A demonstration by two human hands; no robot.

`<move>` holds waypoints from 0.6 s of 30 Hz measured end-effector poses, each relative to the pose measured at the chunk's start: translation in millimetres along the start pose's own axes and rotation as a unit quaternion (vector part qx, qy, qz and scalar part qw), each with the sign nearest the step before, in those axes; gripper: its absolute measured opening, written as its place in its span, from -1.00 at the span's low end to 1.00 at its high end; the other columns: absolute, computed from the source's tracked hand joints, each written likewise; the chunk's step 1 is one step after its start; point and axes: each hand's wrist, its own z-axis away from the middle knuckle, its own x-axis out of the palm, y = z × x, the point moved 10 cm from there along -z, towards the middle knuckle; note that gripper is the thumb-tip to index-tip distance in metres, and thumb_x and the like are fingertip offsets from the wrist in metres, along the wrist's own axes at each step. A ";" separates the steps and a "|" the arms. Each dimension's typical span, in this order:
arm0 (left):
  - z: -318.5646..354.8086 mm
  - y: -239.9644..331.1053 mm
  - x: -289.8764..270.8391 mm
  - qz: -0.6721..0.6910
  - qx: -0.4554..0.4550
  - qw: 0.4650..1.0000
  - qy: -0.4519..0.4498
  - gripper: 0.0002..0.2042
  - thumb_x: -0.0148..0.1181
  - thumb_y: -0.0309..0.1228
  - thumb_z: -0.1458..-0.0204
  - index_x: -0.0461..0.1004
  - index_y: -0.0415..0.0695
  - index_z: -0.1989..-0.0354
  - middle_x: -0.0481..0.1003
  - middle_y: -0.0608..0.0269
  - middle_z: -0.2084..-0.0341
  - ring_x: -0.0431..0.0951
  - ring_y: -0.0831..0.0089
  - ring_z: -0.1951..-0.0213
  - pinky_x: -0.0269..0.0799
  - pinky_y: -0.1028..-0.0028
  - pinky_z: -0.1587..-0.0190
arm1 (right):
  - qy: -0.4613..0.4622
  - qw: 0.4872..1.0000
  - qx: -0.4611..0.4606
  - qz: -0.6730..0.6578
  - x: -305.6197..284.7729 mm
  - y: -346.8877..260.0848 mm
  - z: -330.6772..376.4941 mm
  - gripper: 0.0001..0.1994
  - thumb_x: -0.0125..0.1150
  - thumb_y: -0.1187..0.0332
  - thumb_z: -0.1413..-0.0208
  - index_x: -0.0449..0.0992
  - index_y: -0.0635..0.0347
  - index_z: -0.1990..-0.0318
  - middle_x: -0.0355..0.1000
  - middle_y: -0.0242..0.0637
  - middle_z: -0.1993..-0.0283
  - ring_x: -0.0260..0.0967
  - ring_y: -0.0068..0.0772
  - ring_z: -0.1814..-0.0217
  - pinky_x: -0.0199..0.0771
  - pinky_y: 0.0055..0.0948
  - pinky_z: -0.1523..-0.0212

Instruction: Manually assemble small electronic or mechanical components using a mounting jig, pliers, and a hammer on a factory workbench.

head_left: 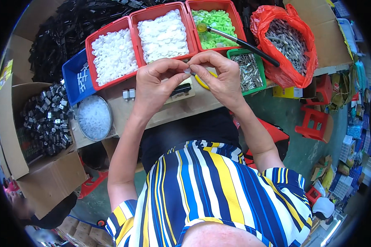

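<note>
My left hand and my right hand meet above the front of the workbench, thumbs and forefingers pinched. Between the fingertips is a small whitish piece; its exact kind is too small to tell, and the fingers partly cover it. Beneath my hands lies a beige block with a black part on it. A yellow-handled tool sits partly hidden behind my right hand. Beside my left wrist rest small silvery-white blocks.
Red bins hold white pieces, more white discs and green pieces. A black-handled tool lies across the green ones. Around them are a green tray of metal pins, a red bag, a blue bin and a round tub.
</note>
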 end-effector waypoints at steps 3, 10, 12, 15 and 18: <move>1.5 2.2 -2.2 -0.035 0.015 0.999 0.001 -0.85 0.33 -0.62 0.02 0.62 -0.29 0.24 0.62 0.23 0.36 0.60 0.60 0.34 0.55 0.59 0.25 | -0.018 1.000 0.019 0.011 4.1 7.2 0.2 -0.88 0.25 0.52 -0.13 0.55 0.41 0.23 0.54 -0.22 0.27 0.52 -0.46 0.22 0.54 -0.48 0.15; 8.1 0.0 -1.9 -0.046 0.022 0.998 -0.021 -0.87 0.35 -0.57 0.00 0.61 -0.29 0.26 0.62 0.25 0.39 0.60 0.60 0.35 0.53 0.60 0.27 | -0.072 0.964 0.161 -0.201 20.2 47.0 7.5 -0.88 0.27 0.48 -0.16 0.58 0.37 0.21 0.53 -0.33 0.30 0.46 -0.61 0.25 0.48 -0.61 0.18; 12.5 -6.9 -0.2 -0.030 0.000 0.999 -0.022 -0.87 0.34 -0.56 -0.02 0.61 -0.30 0.26 0.62 0.26 0.40 0.60 0.60 0.35 0.53 0.61 0.28 | -0.078 0.956 0.179 -0.218 24.1 52.4 12.2 -0.87 0.29 0.46 -0.15 0.58 0.35 0.20 0.52 -0.34 0.31 0.45 -0.61 0.27 0.46 -0.63 0.19; 18.9 -18.0 0.0 0.027 -0.036 0.999 -0.004 -0.89 0.33 -0.55 -0.04 0.61 -0.30 0.27 0.62 0.29 0.40 0.59 0.62 0.35 0.52 0.62 0.28 | -0.084 0.957 0.188 -0.203 27.7 52.3 17.0 -0.83 0.28 0.48 -0.15 0.56 0.36 0.14 0.53 -0.34 0.27 0.46 -0.61 0.24 0.47 -0.61 0.18; 22.3 -28.3 -1.7 0.071 -0.058 0.995 0.025 -0.90 0.32 -0.55 -0.06 0.61 -0.30 0.27 0.62 0.30 0.40 0.59 0.63 0.34 0.51 0.63 0.28 | -0.026 0.959 0.172 -0.222 20.7 42.6 20.2 -0.80 0.28 0.52 -0.13 0.54 0.35 0.09 0.53 -0.31 0.22 0.47 -0.58 0.18 0.49 -0.58 0.14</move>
